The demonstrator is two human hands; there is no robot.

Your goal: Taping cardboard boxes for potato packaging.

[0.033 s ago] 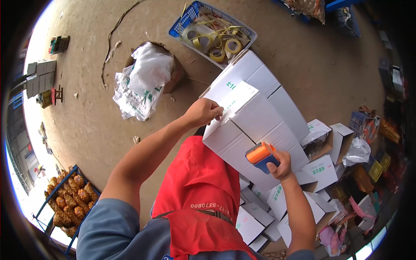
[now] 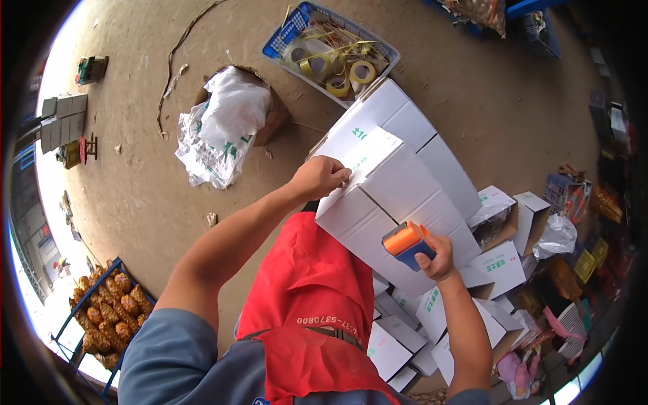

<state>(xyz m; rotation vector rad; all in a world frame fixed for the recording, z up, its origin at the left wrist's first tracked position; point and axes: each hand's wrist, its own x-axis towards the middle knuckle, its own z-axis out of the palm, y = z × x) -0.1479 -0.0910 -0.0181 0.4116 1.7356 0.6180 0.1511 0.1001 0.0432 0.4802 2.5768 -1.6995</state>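
A white cardboard box (image 2: 412, 182) with green print stands in front of me, a dark seam running across its upper face. At its left edge my left hand (image 2: 320, 177) is closed, fingers curled against the cardboard. My right hand (image 2: 440, 258) grips a tape dispenser (image 2: 405, 244) with an orange top and blue body, held over the box's near right part. Whether the dispenser touches the box I cannot tell. Behind this box, more white cardboard (image 2: 391, 111) lies at an angle.
A blue-and-white basket (image 2: 388, 50) holds tape rolls. White plastic bags (image 2: 233, 115) spill from a carton at left. Several white boxes (image 2: 499, 266) crowd the right side. Filled net sacks (image 2: 111, 310) sit in a frame at lower left. Another person (image 2: 518, 374) is at lower right.
My left hand has shifted very slightly along the box's left edge. My right hand and the tape dispenser look unmoved.
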